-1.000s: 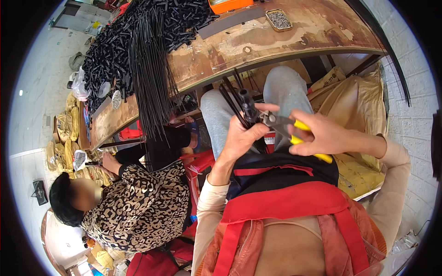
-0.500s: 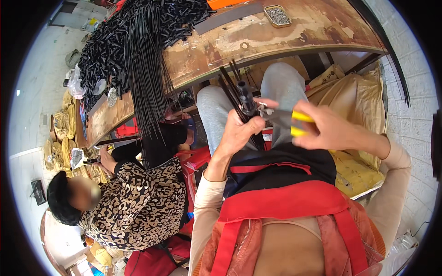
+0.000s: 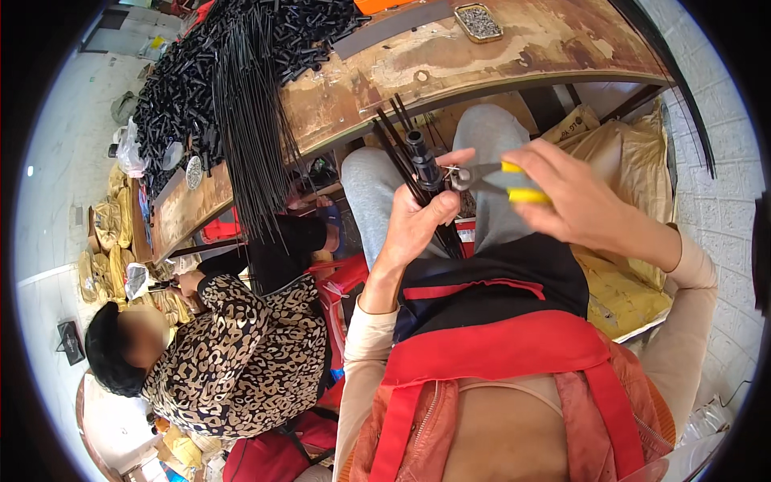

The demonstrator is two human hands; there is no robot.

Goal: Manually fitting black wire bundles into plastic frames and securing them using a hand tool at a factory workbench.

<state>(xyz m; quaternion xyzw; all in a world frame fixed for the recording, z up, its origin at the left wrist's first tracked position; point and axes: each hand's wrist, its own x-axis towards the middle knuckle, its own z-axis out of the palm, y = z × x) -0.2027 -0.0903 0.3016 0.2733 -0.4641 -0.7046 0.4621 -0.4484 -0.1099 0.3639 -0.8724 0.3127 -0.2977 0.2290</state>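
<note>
My left hand [image 3: 412,230] is closed round a ribbed black plastic tube [image 3: 424,163], open end up, together with several thin black rods [image 3: 388,143]. Its index finger points out past the tube. In my right hand [image 3: 572,197] is a pair of pliers [image 3: 482,176] with yellow handles, spread apart within the fingers. Their jaws lie beside the tube, at small shiny metal bits by my left fingers; whether they grip one I cannot tell. Both hands are above my lap, in front of the wooden table [image 3: 514,68].
A heap of black tubes [image 3: 181,96] covers the table's left side, with a bundle of long black rods [image 3: 253,136] hanging over its edge. A tray of small metal pieces [image 3: 479,22] stands farther back. At my left sits another person [image 3: 233,353]. Yellow sacks [image 3: 622,161] lie at right.
The pliers' handles have spread wider and my right fingers have opened out with them. The tube and my left hand have shifted slightly left.
</note>
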